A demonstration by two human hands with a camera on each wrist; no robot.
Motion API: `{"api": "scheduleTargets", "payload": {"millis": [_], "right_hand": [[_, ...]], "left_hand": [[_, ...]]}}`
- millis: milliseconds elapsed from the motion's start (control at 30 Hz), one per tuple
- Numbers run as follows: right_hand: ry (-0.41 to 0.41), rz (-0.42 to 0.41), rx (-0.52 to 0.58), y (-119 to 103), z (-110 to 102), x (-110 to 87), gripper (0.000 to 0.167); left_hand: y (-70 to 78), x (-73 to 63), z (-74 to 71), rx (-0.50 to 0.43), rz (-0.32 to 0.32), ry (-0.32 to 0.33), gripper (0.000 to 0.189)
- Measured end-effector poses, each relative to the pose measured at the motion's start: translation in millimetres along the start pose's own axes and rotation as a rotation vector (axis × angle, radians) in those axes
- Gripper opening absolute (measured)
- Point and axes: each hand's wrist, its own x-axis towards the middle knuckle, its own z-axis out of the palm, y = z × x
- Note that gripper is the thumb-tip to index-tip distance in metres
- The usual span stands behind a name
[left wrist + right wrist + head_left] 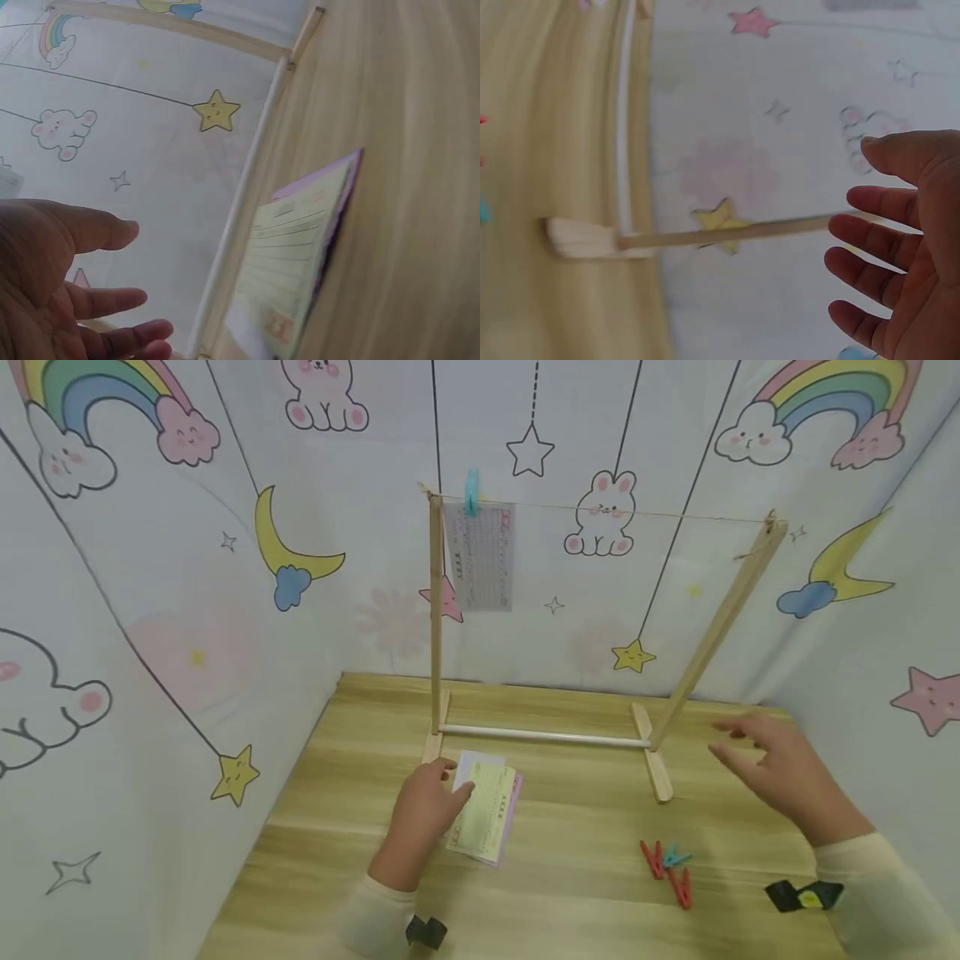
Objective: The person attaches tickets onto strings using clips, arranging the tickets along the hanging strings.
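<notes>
A small stack of printed paper slips (486,810) lies on the table, a yellowish one on top with white and purple edges showing beneath. My left hand (427,806) hovers at the stack's left edge. Its fingers are loosely spread and hold nothing, apart from the paper in the left wrist view. Over on the right, my right hand (776,768) hangs in the air beside the wooden stand (708,635), fingers extended with nothing in them. From the stand's string (570,508) hangs a printed sheet (483,560), clipped by a teal clothespin (471,493).
Two red clothespins (681,888) and a teal clothespin (676,857) lie on the table (570,893) at front right. A white rod (543,736) joins the stand's two feet. Cartoon-printed cloth walls (375,527) enclose the back and sides.
</notes>
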Motion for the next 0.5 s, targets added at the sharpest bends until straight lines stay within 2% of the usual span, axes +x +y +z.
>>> {"api": "scheduleTargets", "payload": {"millis": [67,200,300,367,433,500], "right_hand": [[-0.094,0.106,0.033,24.5,32.4,-25.4,0.044],[-0.194,0.298,0.140,57.4,92.2,-71.4,0.051],[-0.194,0.407,0.236,70.0,122.1,-100.3,0.053],[-0.182,0.455,0.285,72.0,132.2,-115.6,0.055],[-0.146,0.468,0.309,72.2,138.9,-125.7,0.055],[-0.108,0.440,0.296,72.1,144.1,-129.8,0.053]], "left_hand": [[-1.3,-6.0,12.6,0.062,0.001,-0.033,0.057],[-1.6,-14.2,31.8,0.165,-0.009,-0.039,0.067],[-0.7,-18.2,40.5,0.212,-0.015,-0.021,0.067],[-1.4,-19.8,45.6,0.223,-0.017,-0.005,0.065],[-2.9,-20.3,50.0,0.234,-0.026,0.002,0.064],[-4.9,-19.1,54.3,0.251,-0.041,0.008,0.064]]}}
